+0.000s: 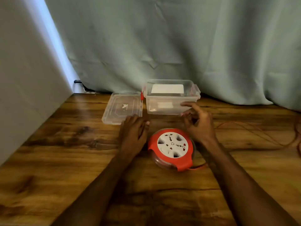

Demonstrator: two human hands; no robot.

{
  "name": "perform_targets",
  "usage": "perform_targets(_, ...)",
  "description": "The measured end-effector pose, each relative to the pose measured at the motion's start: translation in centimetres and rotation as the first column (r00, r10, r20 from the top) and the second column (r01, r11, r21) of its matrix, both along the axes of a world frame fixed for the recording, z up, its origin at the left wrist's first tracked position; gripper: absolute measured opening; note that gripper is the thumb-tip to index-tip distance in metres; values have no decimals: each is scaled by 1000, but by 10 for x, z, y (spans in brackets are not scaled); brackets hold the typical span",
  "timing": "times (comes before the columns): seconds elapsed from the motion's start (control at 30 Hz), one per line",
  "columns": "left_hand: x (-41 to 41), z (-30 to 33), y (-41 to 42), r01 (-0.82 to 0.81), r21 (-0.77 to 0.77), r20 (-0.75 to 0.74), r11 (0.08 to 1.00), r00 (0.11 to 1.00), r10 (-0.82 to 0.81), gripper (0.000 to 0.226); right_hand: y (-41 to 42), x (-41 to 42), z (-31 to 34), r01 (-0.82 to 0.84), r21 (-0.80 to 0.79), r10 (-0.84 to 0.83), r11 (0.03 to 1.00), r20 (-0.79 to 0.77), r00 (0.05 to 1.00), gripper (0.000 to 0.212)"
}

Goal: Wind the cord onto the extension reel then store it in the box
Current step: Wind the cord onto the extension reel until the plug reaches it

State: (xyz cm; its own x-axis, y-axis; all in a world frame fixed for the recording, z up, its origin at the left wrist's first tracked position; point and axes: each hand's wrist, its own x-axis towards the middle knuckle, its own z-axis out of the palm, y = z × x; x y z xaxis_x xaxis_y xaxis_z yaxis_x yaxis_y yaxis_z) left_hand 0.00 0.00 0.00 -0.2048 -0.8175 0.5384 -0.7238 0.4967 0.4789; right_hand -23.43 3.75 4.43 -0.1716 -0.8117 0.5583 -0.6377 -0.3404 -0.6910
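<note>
Extension reels: one, red and white [172, 148], on the desk [65, 160]
Cords: one, red [276, 141], trailing toward the right edge
Clear boxes: one [171, 101]
Loose lids: one [122, 107]
Hands: two, left [133, 136], right [197, 123]

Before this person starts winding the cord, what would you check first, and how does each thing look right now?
1. Extension reel flat on the wooden table: ok.
2. Orange cord lying loose to the right, free of knots: cannot tell.
3. Left hand and right hand empty, beside the reel: ok.
4. Clear box open, its lid off beside it: ok.
5. Room in the box for the reel: cannot tell; something white lies inside.
</note>
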Motion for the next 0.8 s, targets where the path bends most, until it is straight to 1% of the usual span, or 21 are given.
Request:
perform_targets(0.03, 0, -1, 1, 32, 72, -28, 997, 999, -30, 36, 0, -5, 6, -65, 71, 69, 995, -51, 996, 33)
perform_targets(0.07, -1, -1, 2, 58, 171, -45, 984, 998, -51, 41, 2, -9, 14, -110, 176, 142, 978, -179, 974, 33)
perform_targets(0.1, 0, -2, 6, 90, 248, -66, 965, 995, -76, 50, 5, -13, 21, -140, 313, 244, 939, -324, 914, 35)
perform_targets(0.13, 1, -1, 11, 141, 337, -78, 931, 990, -122, 63, 10, -15, 29, -128, 469, 346, 874, -417, 840, 38)
perform_targets(0.17, 1, 0, 14, 179, 374, -57, 910, 984, -171, 78, 12, -15, 33, -97, 566, 430, 819, -491, 758, 43)
perform_targets(0.2, 1, 1, 17, 210, 391, -15, 896, 975, -222, 90, 15, -14, 35, -65, 621, 475, 781, -523, 707, 47)
perform_targets(0.27, 2, 0, 19, 268, 425, 76, 864, 941, -329, 111, 19, -11, 36, -44, 646, 498, 762, -542, 677, 54)
perform_targets(0.33, 2, -5, 18, 304, 476, 114, 825, 909, -401, 131, 20, -9, 36, -34, 638, 494, 769, -561, 664, 58)
perform_targets(0.4, 0, -11, 16, 325, 500, 122, 803, 891, -437, 144, 19, -6, 35, -45, 635, 498, 771, -558, 664, 53)
perform_targets(0.43, 0, -11, 16, 331, 498, 112, 801, 892, -438, 146, 18, -5, 34, -50, 624, 493, 780, -563, 663, 48)
perform_targets(0.5, 1, -13, 13, 338, 479, 71, 810, 905, -419, 142, 15, -1, 30, -54, 582, 467, 811, -590, 658, 40)
perform_targets(0.53, 2, -12, 11, 345, 475, 36, 810, 912, -410, 138, 13, 0, 28, -54, 556, 452, 829, -609, 652, 40)
perform_targets(0.6, 3, -10, 8, 380, 491, -110, 784, 920, -377, 126, 8, 5, 25, -63, 520, 432, 852, -630, 645, 42)
perform_targets(0.63, 1, -8, 6, 388, 493, -196, 779, 921, -336, 115, 4, 8, 25, -77, 504, 428, 860, -631, 647, 43)
perform_targets(0.7, -6, 0, 2, 345, 478, -338, 808, 921, -193, 77, -4, 14, 24, -110, 491, 433, 864, -614, 661, 44)
perform_targets(0.73, -9, 5, -3, 296, 482, -381, 825, 918, -107, 58, -9, 17, 25, -130, 492, 443, 861, -599, 667, 44)
perform_targets(0.77, -11, 9, -9, 253, 505, -400, 826, 916, -36, 47, -14, 19, 24, -151, 494, 455, 856, -583, 673, 43)
perform_targets(0.8, -13, 14, -17, 212, 539, -384, 815, 923, 13, 43, -19, 21, 24, -171, 492, 464, 854, -570, 678, 43)
